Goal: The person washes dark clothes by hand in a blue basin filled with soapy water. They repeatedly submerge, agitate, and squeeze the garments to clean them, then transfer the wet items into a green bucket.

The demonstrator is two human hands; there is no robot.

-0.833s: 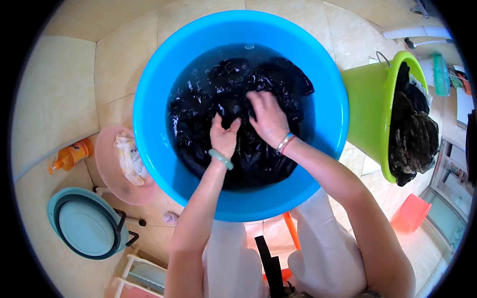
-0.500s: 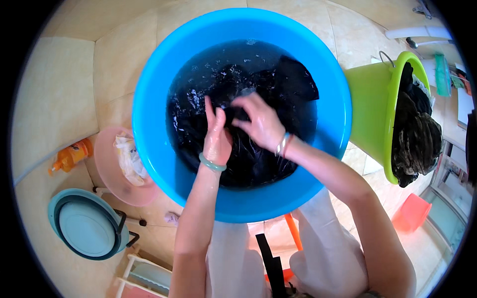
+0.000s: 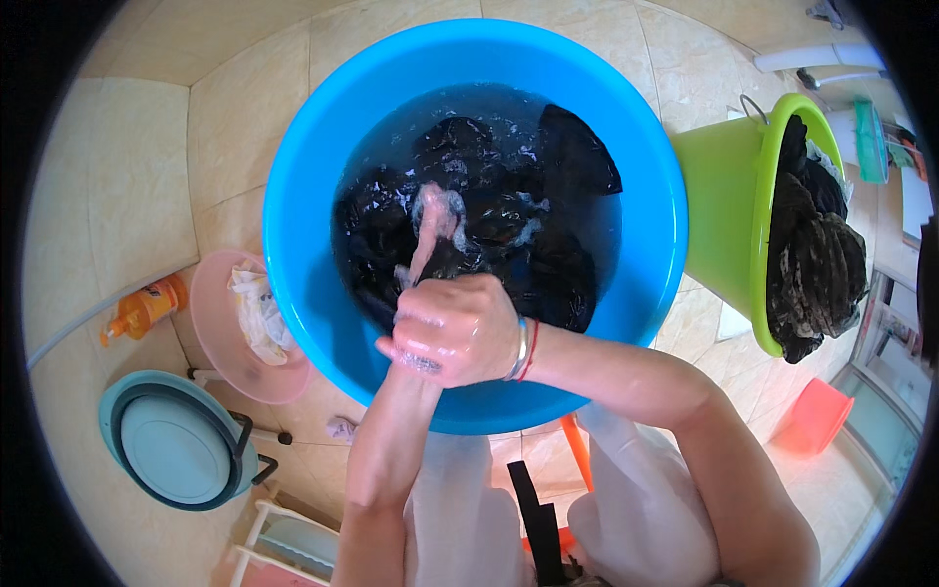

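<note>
Two bare hands are working over a round blue plastic basin (image 3: 293, 196) of dark water. The right hand (image 3: 455, 328), wet and glistening, is curling closed around the left wrist, with bangles on its own wrist. The left hand (image 3: 433, 220) is reaching down with fingers stretched out, soapy and blurred, touching the black laundry (image 3: 499, 225) that is lying soaked and crumpled in the basin. Beside the basin, a lime-green bucket (image 3: 724, 215) is holding more dark cloth.
</note>
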